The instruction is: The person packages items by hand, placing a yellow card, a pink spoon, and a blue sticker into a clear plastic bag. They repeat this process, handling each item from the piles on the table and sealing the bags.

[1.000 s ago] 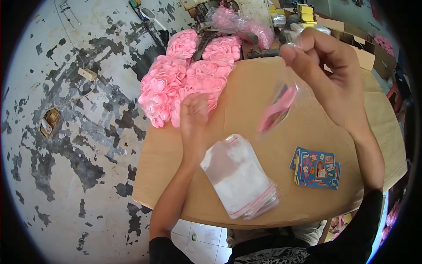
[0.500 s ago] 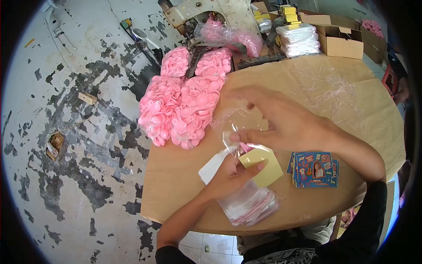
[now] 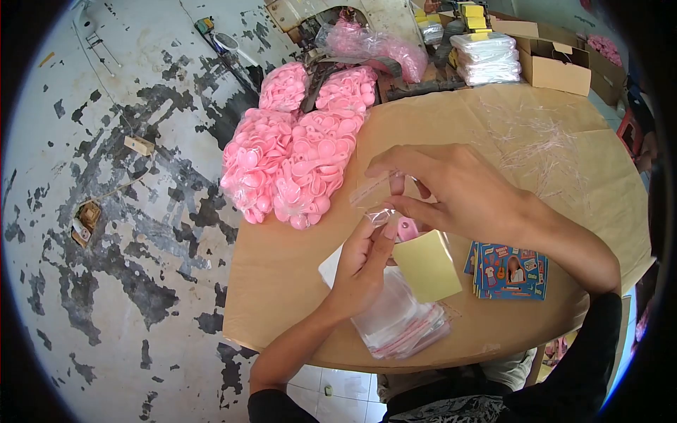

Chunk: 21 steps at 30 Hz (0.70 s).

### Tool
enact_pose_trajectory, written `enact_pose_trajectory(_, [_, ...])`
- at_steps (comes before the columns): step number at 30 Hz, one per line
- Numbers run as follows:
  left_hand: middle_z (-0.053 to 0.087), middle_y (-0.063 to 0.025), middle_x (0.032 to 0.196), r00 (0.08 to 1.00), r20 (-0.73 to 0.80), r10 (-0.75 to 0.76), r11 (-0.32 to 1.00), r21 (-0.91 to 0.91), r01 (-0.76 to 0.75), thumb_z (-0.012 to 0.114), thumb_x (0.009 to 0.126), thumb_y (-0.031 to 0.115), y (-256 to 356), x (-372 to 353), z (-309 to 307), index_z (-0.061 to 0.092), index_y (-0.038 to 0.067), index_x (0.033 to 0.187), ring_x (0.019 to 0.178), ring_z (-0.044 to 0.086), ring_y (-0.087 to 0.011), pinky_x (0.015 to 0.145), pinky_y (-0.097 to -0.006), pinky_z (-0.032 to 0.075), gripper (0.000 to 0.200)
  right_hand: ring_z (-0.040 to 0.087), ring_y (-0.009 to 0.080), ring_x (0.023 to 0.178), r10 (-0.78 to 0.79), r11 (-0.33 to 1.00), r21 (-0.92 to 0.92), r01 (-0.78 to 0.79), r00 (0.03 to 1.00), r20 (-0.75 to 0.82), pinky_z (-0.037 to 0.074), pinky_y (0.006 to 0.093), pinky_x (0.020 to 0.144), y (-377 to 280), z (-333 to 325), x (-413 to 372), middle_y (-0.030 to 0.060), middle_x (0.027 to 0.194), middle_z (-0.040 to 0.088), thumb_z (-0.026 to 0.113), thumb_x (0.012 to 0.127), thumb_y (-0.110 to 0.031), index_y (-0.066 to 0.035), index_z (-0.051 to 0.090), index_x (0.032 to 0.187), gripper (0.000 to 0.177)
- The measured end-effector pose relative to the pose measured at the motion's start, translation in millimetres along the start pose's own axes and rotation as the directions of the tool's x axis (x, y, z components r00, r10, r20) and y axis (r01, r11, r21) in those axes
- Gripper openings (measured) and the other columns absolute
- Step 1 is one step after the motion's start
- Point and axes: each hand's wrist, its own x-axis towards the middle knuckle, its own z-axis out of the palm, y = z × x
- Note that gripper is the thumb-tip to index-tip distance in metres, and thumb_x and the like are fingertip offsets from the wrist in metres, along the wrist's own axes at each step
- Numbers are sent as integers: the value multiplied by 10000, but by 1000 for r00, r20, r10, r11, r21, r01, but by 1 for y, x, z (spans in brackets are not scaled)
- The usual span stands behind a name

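My left hand (image 3: 363,264) pinches the top of a clear plastic bag between thumb and fingers. Inside the bag are a pale yellow card (image 3: 428,266) and a small pink item (image 3: 407,229), partly hidden by my fingers. My right hand (image 3: 458,190) is curled at the bag's mouth, its thumb and fingers closed on the clear film (image 3: 370,192) there. Below my left hand lies a pile of flat clear bags (image 3: 402,321) with reddish edge lines. A stack of blue printed cards (image 3: 509,273) sits beneath my right forearm.
Bags of pink spoon-like pieces (image 3: 310,166) are heaped at the table's left edge. Thin clear strips (image 3: 539,144) lie scattered on the brown-covered table (image 3: 296,296). At the back stand a stack of packed clear bags (image 3: 486,60), a cardboard box (image 3: 557,70) and a machine (image 3: 388,21).
My left hand has moved up to the bag's top, its thumb no longer over the yellow card. My right fingers have closed in on the film, and the card hangs more upright.
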Motion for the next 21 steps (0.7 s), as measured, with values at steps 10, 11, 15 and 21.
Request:
enact_pose_trajectory(10, [584, -69, 1133, 982, -177, 62, 998, 6, -62, 384, 1051, 205, 5, 7, 9, 444, 20, 1339, 1016, 635, -169, 831, -317, 553, 348, 631, 343, 894, -212, 954, -220, 205, 977, -9, 522, 434, 734, 17, 11, 1, 134, 953, 629, 659, 820, -141, -46, 614, 1034, 239])
enact_pose_trajectory(11, [584, -72, 1136, 982, -174, 68, 998, 20, -65, 384, 1051, 204, 5, 7, 7, 445, 18, 1337, 1011, 638, -174, 833, -318, 552, 347, 628, 327, 877, -219, 945, -250, 210, 976, -11, 525, 421, 726, 18, 12, 1, 115, 938, 624, 676, 809, -134, -60, 618, 1042, 252])
enact_pose_trajectory(15, [589, -82, 1132, 984, -169, 63, 994, 99, -47, 381, 1050, 194, 6, 5, 5, 449, 14, 1331, 1003, 648, -192, 843, -322, 551, 340, 608, 271, 865, -289, 902, -340, 264, 957, -23, 530, 381, 707, 19, 19, 0, 60, 924, 593, 707, 766, -117, -97, 636, 1041, 285])
enact_pose_trajectory(21, [601, -100, 1137, 994, -107, 6, 995, 103, 5, 355, 1051, 181, -4, 6, -5, 456, 17, 1312, 1039, 649, -210, 837, -323, 550, 325, 580, 249, 908, -378, 863, -328, 384, 922, 85, 525, 377, 744, 25, 28, -3, 60, 944, 571, 632, 708, -131, -73, 645, 941, 240])
